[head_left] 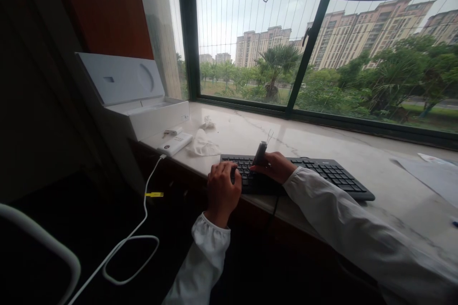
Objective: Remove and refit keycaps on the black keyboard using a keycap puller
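A black computer keyboard lies along the front edge of the marble-patterned sill, its near edge close to the drop. At its left end is my left hand, fingers curled over the keys and front edge, holding it. My right hand is closed around a keycap puller, a short dark handle with thin wire loops pointing up. The handle's lower end is held just over the left-hand keys. Whether it touches them I cannot tell, as my fingers cover part of it.
To the left stand an open white box and a white power bank with a white cable hanging down. Crumpled tissue lies beside them. Papers are at the right. A green-framed window borders the back.
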Tool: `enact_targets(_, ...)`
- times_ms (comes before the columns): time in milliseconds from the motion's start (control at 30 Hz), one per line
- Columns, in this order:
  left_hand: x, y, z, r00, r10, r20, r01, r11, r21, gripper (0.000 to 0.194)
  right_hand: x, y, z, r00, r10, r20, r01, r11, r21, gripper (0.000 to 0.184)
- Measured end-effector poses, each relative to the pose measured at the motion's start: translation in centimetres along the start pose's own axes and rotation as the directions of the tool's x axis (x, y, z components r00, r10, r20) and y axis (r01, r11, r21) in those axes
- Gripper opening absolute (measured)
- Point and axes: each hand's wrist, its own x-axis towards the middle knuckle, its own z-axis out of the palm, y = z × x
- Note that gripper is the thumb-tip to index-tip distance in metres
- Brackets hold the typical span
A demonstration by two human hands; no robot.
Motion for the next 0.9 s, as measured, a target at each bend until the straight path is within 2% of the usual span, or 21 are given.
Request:
enact_targets(267,-0.1,0.0,0.0,1.0,0.011,-0.007,-0.011,1.0,0.002,0.018,0.3,-0.6,-0.6,0.997,-0.047,0.067,0.05,0.997,-0.056,0.033)
enact_targets(533,0.0,0.1,0.0,1.0,0.007,0.007,-0.007,1.0,0.019,0.018,-0.4,-0.5,0.4,0.993,-0.116,-0.024,0.112,0.987,-0.119,0.034)
enact_targets(767,0.0,0.1,-0.1,1.0,0.013,-0.003,-0.013,1.0,0.013,0.018,-0.5,-0.3,0.7,0.992,-0.074,-0.099,0.066,0.994,-0.085,0.037)
enact_targets(900,0.0,0.1,0.0,1.0,0.014,-0.006,-0.014,1.0,0.012,0.018,-0.4,-0.7,0.0,0.98,0.01,-0.196,-0.023,0.998,-0.064,0.039)
